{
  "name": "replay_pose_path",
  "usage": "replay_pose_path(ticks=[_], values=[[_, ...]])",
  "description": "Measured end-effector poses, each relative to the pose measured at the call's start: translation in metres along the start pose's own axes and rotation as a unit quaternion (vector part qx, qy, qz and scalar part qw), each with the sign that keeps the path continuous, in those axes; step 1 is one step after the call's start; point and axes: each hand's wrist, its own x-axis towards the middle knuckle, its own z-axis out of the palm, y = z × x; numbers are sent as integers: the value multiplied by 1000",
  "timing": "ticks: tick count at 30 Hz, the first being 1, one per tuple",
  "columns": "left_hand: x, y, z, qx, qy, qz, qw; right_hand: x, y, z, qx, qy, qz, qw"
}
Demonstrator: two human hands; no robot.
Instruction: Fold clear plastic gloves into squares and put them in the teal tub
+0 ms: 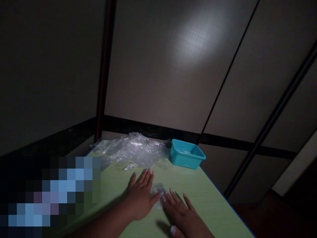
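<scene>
My left hand (140,194) lies flat on the green table (203,201), fingers stretched forward. My right hand (182,214) also lies flat beside it, fingers spread. Between the two hands sits a small clear plastic piece (158,191); the left thumb and the right fingertips touch its edges. Neither hand grips it.
A heap of crumpled clear plastic bags (131,152) covers the table's far left end. A teal plastic tub (187,153) stands at the far right corner. Dark wall panels rise behind. A pixelated patch (49,195) covers the lower left. The table's right edge drops to the floor.
</scene>
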Motion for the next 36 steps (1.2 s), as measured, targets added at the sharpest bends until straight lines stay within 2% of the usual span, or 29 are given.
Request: replay_pose_path(ticks=[2,4,6,8,10,12,14,19,25,30,36], values=[[0,1,2,12,12,-7,1000,7,-10,2,0,23,34,999],[1,0,5,25,14,-11,1000,17,-12,15,0,18,53,998],[2,-2,8,33,16,-12,999,27,-9,38,-4,33,63,997],[3,-3,12,38,20,-16,999,32,-1,65,-13,45,33,998],[3,-4,14,41,26,-21,999,32,5,89,-31,83,41,995],[2,-3,15,44,28,-26,998,27,9,106,-44,132,89,986],[1,-1,14,50,25,-31,998,21,10,114,-37,144,83,986],[2,4,9,69,6,-46,997,20,-5,107,5,124,30,992],[4,4,9,101,-28,-71,992,33,-31,97,14,171,55,984],[5,2,13,99,-14,-70,992,33,-30,93,25,153,15,988],[3,-1,19,84,3,-66,994,24,-26,92,20,120,49,991]])
